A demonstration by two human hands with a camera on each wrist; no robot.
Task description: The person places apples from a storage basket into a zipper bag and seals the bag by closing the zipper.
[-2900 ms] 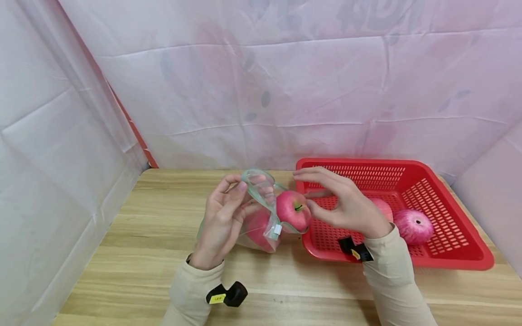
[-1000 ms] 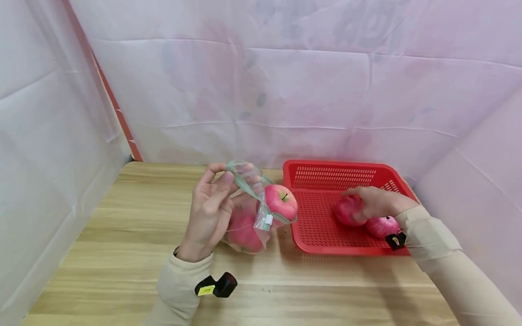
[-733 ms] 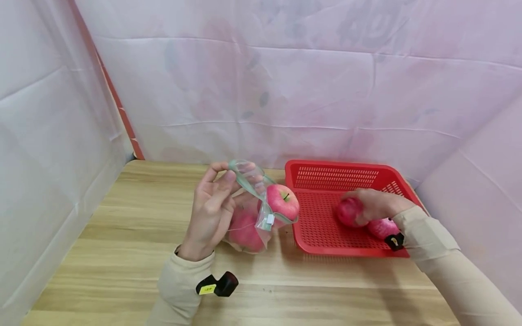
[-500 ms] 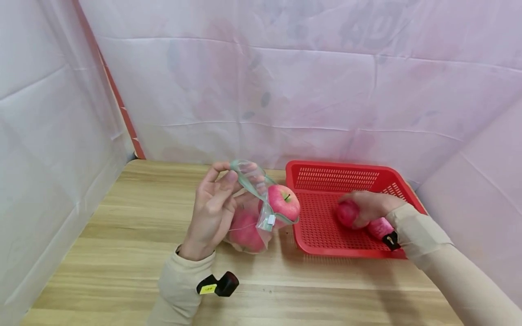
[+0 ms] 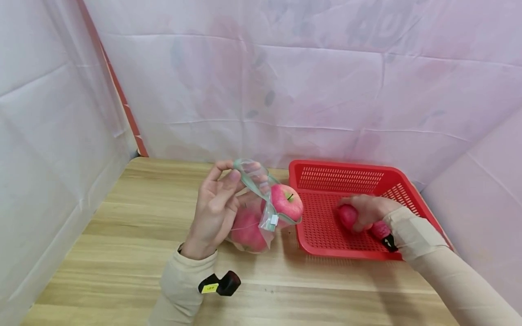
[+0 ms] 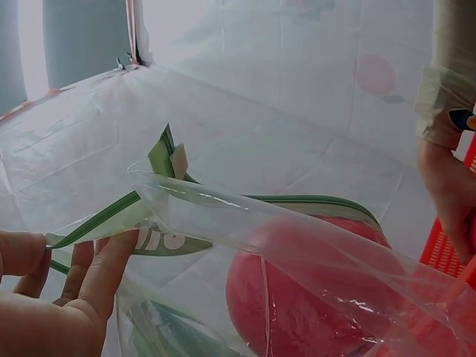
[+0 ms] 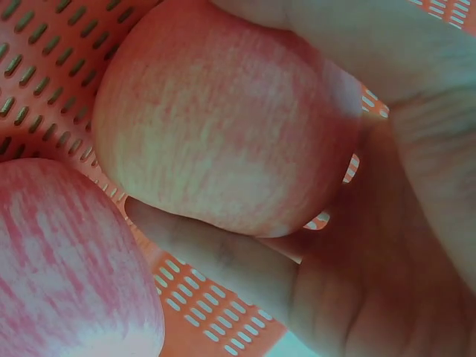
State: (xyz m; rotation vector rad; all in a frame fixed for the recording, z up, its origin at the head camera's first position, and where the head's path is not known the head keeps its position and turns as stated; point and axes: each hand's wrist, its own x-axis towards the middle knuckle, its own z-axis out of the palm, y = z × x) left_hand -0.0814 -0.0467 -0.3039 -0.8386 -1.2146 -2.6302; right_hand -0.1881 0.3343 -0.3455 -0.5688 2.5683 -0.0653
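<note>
My left hand pinches the green-edged mouth of a clear zip bag between thumb and fingers, keeping it open. One apple with its stem up sits in the bag's mouth, and more red fruit shows through the plastic below. Inside the red basket, my right hand curls round an apple. The right wrist view shows that apple between thumb and fingers. A striped apple lies beside it in the basket, partly hidden by the wrist in the head view.
The red perforated basket stands on the right of the wooden table, close to the bag. Pale cloth hangs behind the table and along both sides.
My right hand has left the apple at the bag's mouth and reached into the basket, where it now grips another apple. My left hand still holds the bag.
</note>
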